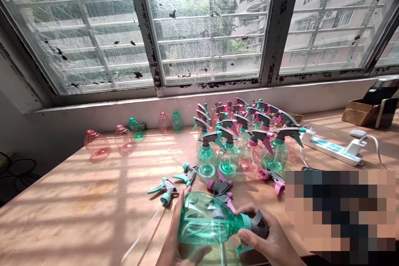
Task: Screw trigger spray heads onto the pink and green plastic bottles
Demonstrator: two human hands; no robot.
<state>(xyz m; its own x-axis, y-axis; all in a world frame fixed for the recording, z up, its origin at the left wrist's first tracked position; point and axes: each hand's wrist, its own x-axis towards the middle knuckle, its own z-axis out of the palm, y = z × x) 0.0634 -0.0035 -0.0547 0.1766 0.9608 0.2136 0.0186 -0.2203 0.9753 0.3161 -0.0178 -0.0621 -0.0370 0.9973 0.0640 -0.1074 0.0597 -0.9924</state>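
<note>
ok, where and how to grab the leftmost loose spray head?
Likely by its grey body, pinched from above. The spray head lies on the tabletop, teal trigger jutting left, tube trailing near-left, and the left hand is close on its right, so the sides look awkward.

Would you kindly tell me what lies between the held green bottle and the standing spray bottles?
In the head view, loose spray heads lie there, including pink-and-grey ones.
</note>
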